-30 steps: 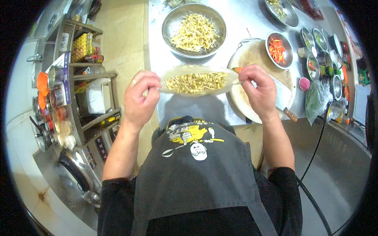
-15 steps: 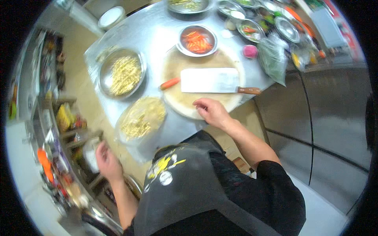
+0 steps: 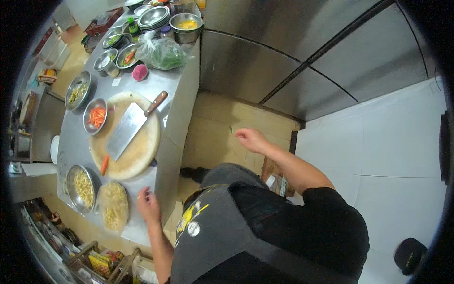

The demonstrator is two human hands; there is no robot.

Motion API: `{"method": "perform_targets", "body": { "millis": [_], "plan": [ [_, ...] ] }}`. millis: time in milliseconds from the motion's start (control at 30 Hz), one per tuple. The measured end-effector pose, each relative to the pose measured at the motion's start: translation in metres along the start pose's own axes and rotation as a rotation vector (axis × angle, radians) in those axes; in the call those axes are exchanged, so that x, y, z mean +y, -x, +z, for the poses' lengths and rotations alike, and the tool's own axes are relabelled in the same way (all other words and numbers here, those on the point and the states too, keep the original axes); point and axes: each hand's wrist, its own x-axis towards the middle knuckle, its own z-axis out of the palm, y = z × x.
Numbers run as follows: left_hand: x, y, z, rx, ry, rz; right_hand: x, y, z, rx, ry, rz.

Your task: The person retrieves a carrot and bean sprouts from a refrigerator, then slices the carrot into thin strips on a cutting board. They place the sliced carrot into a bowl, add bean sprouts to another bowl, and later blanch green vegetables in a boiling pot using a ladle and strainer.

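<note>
My left hand (image 3: 149, 206) hangs by the near edge of the steel table, its fingers loosely bent and apart, with nothing seen in it. Close to it lies a clear bag of pale yellow strips (image 3: 113, 206). My right hand (image 3: 250, 140) is over the floor away from the table, fingers loosely curled and holding nothing visible. On the round chopping board (image 3: 146, 163) a cleaver (image 3: 126, 132) with a wooden handle lies flat. A carrot piece (image 3: 104, 165) touches the board's edge near the blade, and a bowl of cut carrot (image 3: 97, 117) sits at the board's left.
Metal bowls of pale strips (image 3: 83, 188) and chopped food (image 3: 78, 93) stand along the table (image 3: 165, 128). A bag of greens (image 3: 163, 54), a pink ball-like item (image 3: 140, 72) and stacked bowls (image 3: 153, 18) are farther back. Steel cabinet doors (image 3: 265, 61) line the far right.
My view and body have turned right, so the table now sits at the left. My right hand has come away from beside the board; my left is now beside the table. The cleaver stays on the board.
</note>
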Motion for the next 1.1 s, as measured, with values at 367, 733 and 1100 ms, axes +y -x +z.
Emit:
{"method": "perform_targets", "body": {
  "millis": [367, 733, 1100],
  "plan": [
    [0.015, 0.088, 0.140, -0.383, -0.106, -0.232, 0.155, 0.056, -0.145, 0.237, -0.026, 0.339],
    [0.146, -0.028, 0.237, -0.328, -0.199, -0.235, 0.295, -0.126, -0.334, 0.793, -0.308, 0.372],
    [0.294, -0.125, 0.335, -0.537, -0.115, -0.077, 0.404, -0.209, -0.293, 0.809, -0.229, 0.374]
  ]
}}
